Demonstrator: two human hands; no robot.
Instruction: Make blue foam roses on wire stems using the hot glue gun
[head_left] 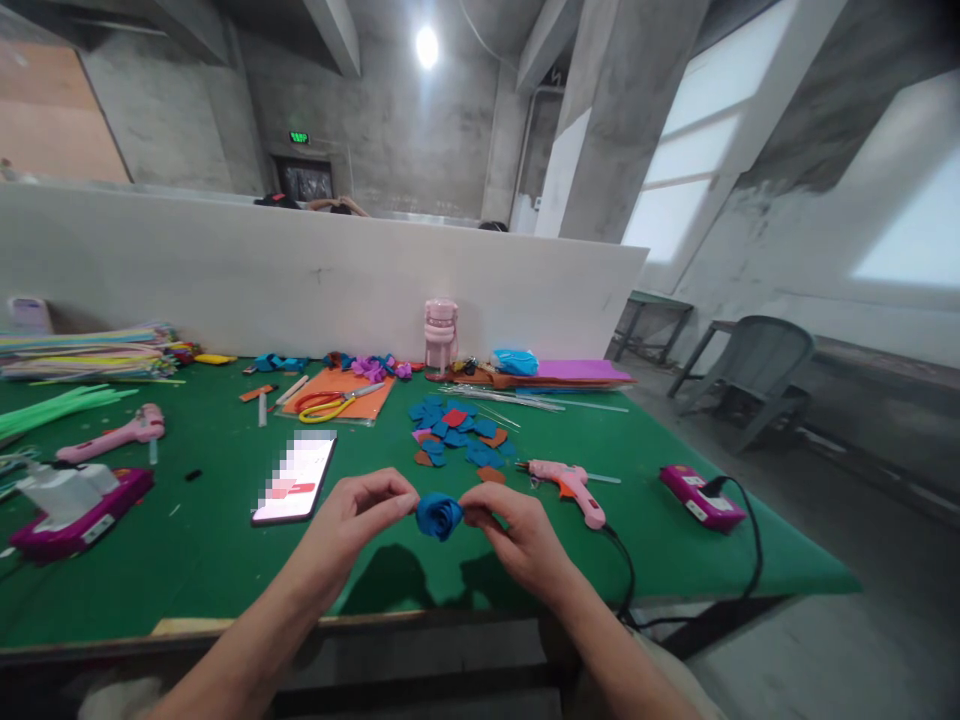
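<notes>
A blue rose-shaped flower (pixel 439 517) of layered petals is held above the near part of the green table (pixel 202 560). My left hand (pixel 367 510) pinches its left side with thumb and fingertips. On the opposite side, my right hand (pixel 517 525) grips the flower's right edge. Just beyond lies a scatter of cut petal pieces (pixel 450 425), mostly blue with some brown and a red one. A pink glue gun (pixel 566 480) rests to the right of my right hand, its cord running off the front edge.
A phone (pixel 300 480) lies left of my left hand. Scissors (pixel 337 400) sit on orange sheets. Purple power strips (pixel 701 497) stand at both sides. Pipe cleaners (pixel 90 350), a second glue gun (pixel 120 435) and a pink bottle (pixel 440 335) are farther off. A white partition (pixel 300 270) bounds the back.
</notes>
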